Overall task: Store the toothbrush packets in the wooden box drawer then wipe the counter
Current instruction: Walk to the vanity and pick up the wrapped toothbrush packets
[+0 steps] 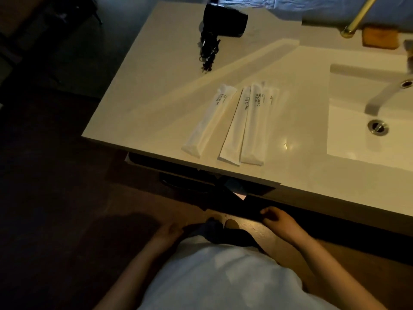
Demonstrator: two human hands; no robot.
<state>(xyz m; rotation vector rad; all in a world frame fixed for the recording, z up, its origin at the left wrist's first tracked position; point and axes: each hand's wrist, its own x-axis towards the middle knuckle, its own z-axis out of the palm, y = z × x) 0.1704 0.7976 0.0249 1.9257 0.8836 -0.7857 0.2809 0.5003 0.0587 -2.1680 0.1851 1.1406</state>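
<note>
Head view, packets: four long white paper toothbrush packets (237,121) lie side by side near the front edge of the pale glossy counter (138,86), untouched.
Left hand (167,231): low by the body, fingers curled on dark fabric (a cloth, perhaps).
Right hand (277,220): pinching a dark edge beneath the counter; too dim to identify.
Handling: light, thin, slippery; likely best pinched mid-length or swept together.
Wooden box drawer: not visible.

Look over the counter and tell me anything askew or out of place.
The toothbrush packets lie loose near the counter's front edge, fanned at slightly different angles, two overlapping. The hair dryer lies on its side, its cord bunched beside it. Nothing looks spilled or damaged.
</note>
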